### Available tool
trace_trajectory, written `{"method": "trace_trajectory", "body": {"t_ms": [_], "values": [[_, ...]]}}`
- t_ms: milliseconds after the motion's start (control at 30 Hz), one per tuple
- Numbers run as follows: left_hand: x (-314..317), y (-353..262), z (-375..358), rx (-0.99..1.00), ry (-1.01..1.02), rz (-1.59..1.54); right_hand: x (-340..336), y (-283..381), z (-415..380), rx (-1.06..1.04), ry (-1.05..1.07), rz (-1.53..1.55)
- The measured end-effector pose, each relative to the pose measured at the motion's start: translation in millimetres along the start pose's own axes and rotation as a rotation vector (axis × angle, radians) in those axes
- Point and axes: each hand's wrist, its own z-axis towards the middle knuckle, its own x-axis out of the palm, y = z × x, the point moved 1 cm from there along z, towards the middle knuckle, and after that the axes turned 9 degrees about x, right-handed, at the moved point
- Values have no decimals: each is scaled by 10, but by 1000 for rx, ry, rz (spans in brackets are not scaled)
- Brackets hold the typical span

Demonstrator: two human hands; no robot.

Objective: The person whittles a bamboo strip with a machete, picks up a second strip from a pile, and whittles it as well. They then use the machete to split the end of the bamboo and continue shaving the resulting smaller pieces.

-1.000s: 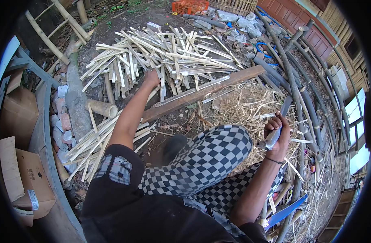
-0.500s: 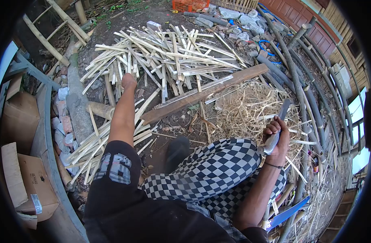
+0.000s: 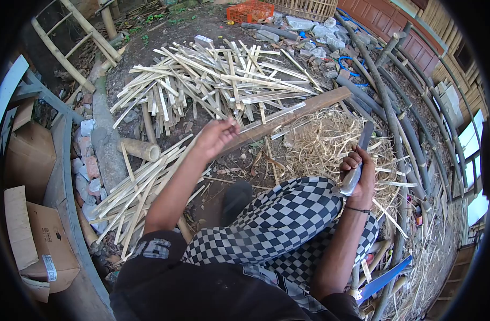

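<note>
My right hand (image 3: pixel 361 174) is closed round a knife (image 3: pixel 367 135) beside my right knee, its blade pointing up and away. A pale, shiny part of it shows below the fingers. My left hand (image 3: pixel 217 138) is in the air near the left part of a brown wooden beam (image 3: pixel 287 119). Its fingers are loosely bent and apart, and I see nothing in them. Beyond it lies a large heap of split bamboo strips (image 3: pixel 202 75). A second bundle of strips (image 3: pixel 143 195) lies under and beside my left forearm.
Curly bamboo shavings (image 3: pixel 328 144) lie right of the beam. Bamboo poles (image 3: pixel 389 101) run along the right side, near a blue-bladed saw (image 3: pixel 384 279). Cardboard boxes (image 3: pixel 52 241) stand at left. An orange crate (image 3: pixel 250 12) and stones (image 3: pixel 322 32) lie at the back.
My left hand has come back from the strip heap, moving right and nearer to me. My right hand keeps the knife in nearly the same place. The view has shifted slightly.
</note>
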Motion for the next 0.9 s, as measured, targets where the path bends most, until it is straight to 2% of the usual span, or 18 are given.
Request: {"method": "trace_trajectory", "body": {"t_ms": [100, 167, 333, 433, 467, 500, 567, 600, 667, 700, 733, 800, 833, 900], "values": [[677, 201, -416, -50, 132, -72, 56, -2, -33, -17, -11, -99], [1045, 304, -548, -76, 319, -197, 93, -21, -64, -42, -25, -208], [1805, 296, -646, -46, 526, -124, 338, -86, -259, -62, -40, -319], [2056, 387, -535, 96, 583, 294, 334, -57, -316, -134, -26, -425], [2110, 409, -491, 98, 609, 303, 351, -46, -347, -158, -42, -460], [2149, 399, -440, 178, 631, 521, 400, -58, -373, -195, -68, -503], [2175, 474, -295, 348, 669, 887, 428, -61, -419, -311, -117, -552], [2255, 439, -326, 353, 695, 894, 436, -57, -447, -367, -142, -590], [2417, 389, -413, 430, 742, 1185, 427, -41, -461, -503, -196, -659], [2412, 489, -375, 522, 752, 1245, 462, -17, -505, -534, -220, -651], [2425, 547, -369, 527, 786, 1248, 488, 14, -550, -562, -247, -643], [2449, 637, -367, 747, 864, 1346, 473, 84, -602, -593, -315, -694], [2451, 684, -335, 729, 799, 1343, 451, 118, -602, -613, -318, -663], [2493, 666, -284, 698, 860, 1372, 364, 161, -583, -649, -338, -618]]}}
